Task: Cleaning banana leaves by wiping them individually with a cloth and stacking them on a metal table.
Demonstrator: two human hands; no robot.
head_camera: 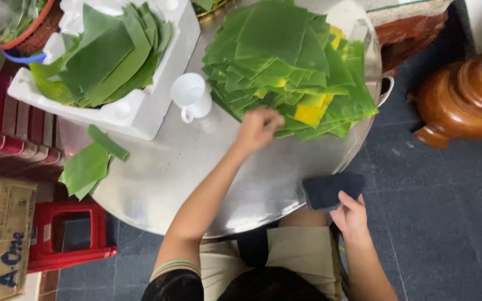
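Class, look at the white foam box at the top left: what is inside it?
The foam box holds a fanned stack of green leaves that overhang its near-left rim. The box floor, and anything under the leaves, is covered.

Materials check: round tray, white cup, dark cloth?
Tray: metal, likely steel or aluminium; dull grey sheen, soft reflections. Cup: looks like glossy ceramic, maybe plastic; smooth white, moulded handle. Cloth, in the right hand: dark blue fabric, matte, limp edges.

Under the left hand (258, 128), the cut leaves (285, 61) look smooth and waxy on a dull brushed-metal tray (196, 173). Pinched by the right hand (351, 214), the dark cloth (330, 189) looks soft and matt. Just left of the left hand, the white cup (192, 96) shines glossy.
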